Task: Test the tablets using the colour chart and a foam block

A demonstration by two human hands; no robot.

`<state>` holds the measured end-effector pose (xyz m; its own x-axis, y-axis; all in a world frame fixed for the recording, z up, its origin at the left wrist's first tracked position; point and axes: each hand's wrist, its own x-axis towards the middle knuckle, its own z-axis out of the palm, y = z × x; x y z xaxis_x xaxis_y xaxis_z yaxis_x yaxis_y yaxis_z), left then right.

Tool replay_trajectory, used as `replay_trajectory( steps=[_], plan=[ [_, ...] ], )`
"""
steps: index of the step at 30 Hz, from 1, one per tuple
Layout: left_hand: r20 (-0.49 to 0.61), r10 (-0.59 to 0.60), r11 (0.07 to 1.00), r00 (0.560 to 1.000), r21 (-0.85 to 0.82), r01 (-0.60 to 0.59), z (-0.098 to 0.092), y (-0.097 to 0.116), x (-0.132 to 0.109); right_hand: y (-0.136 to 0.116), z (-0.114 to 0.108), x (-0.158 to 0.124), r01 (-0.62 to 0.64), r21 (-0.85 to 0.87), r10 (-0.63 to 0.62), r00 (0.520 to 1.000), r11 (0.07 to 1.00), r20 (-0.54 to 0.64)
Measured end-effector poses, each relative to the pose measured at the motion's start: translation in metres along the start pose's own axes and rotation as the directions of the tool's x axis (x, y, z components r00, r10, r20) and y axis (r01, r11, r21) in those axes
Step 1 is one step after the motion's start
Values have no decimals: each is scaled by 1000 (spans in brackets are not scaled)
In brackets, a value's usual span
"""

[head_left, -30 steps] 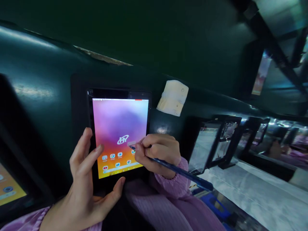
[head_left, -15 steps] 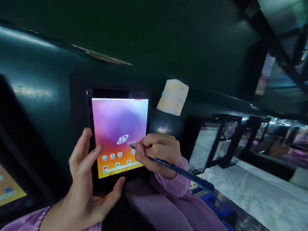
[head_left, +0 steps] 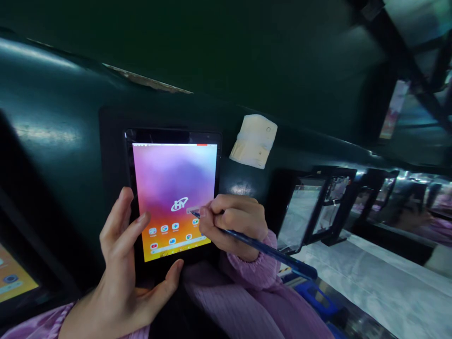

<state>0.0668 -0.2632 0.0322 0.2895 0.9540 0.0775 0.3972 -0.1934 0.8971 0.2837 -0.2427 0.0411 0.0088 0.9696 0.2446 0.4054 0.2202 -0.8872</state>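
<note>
A black tablet (head_left: 173, 137) lies face up, its lit screen showing a white logo and several app icons. My left hand (head_left: 120, 278) grips its lower left corner, fingers along the left edge and thumb at the bottom edge. Held like a pen in my right hand (head_left: 236, 223) are slim dark blue tweezers (head_left: 268, 253). Their pointed tip is over the lower right of the screen, at a small translucent tab (head_left: 192, 210). Whether the tip grips the tab or only touches it, I cannot tell. The tweezers' middle is partly hidden by my fingers.
A cream-coloured block or pad (head_left: 254, 141) with two small round marks lies right of the tablet. Another lit tablet (head_left: 16, 278) is at the left edge. Dark-framed device parts (head_left: 300, 212) stand to the right, and a blue plastic object (head_left: 314, 299) sits low beyond my sleeve.
Almost nothing differs. The view has shifted slightly, and the tweezers and both hands keep nearly the same positions on the tablet.
</note>
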Motion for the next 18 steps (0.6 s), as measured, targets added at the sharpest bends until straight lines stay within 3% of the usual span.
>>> replay_trajectory(
  steps=[9, 18],
  plan=[
    [4, 9, 1000, 1000, -12, -9, -1, 1, 1, -6, -3, 5, -17, -44, 18, 1000, 999, 26],
    [2, -13, 1000, 1000, -9, 13, 0, 0, -1, -14, -5, 4, -112, -76, 114, 993, 991, 19]
  ],
)
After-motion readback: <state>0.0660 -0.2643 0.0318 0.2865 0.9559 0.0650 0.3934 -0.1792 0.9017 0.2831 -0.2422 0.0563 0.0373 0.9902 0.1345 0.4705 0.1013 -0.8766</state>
